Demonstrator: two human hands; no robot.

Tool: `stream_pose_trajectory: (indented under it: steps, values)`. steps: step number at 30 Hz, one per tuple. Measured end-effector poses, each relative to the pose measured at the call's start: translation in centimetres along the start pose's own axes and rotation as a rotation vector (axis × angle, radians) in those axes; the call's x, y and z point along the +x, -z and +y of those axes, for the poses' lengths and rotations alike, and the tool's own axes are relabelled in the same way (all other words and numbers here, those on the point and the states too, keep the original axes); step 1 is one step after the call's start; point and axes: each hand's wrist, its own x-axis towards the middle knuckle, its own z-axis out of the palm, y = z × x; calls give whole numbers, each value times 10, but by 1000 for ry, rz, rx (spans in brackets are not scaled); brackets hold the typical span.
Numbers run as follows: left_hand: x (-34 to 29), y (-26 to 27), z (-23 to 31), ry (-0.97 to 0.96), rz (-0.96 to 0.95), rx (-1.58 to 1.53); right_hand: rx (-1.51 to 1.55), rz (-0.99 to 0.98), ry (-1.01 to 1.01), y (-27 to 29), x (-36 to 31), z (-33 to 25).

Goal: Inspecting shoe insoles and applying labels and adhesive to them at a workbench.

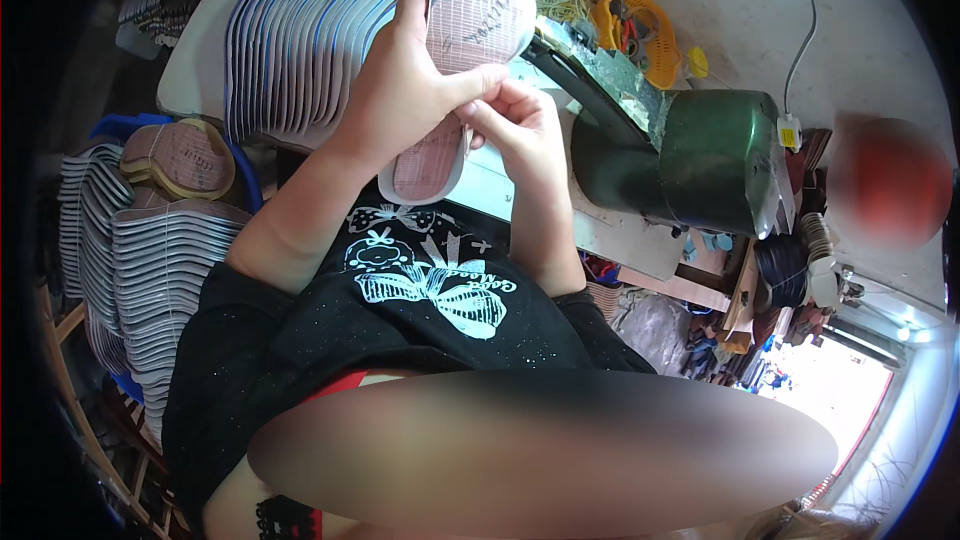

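Observation:
A shoe insole [482,15] with a pinkish grid-patterned face and a white rim is held upright in front of my chest, above the edge of the white table. My left hand [400,90] is closed around its narrow middle, with the thumb lying across the patterned face. At the insole's right edge, my right hand [520,128] pinches with thumb and forefinger close to my left thumb. The fingers hide the middle of the insole; its wide end and its heel end both show.
Many similar insoles [300,50] stand in a row on the white table [190,75]. More insoles [170,270] are stacked at the left, by a blue bin [250,165]. A green machine [715,155] stands right of my hands, with a yellow basket [660,55] of tools behind it.

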Motion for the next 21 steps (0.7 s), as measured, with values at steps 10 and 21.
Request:
stream_pose_trajectory:
  steps: [10, 21]
  values:
    - [25, -12, -29, 237, 41, -673, -100, 92, -38, -1, -4, 14]
    - [83, -46, -54, 264, -70, -559, 146, 210, 51, 26, 3, 5]
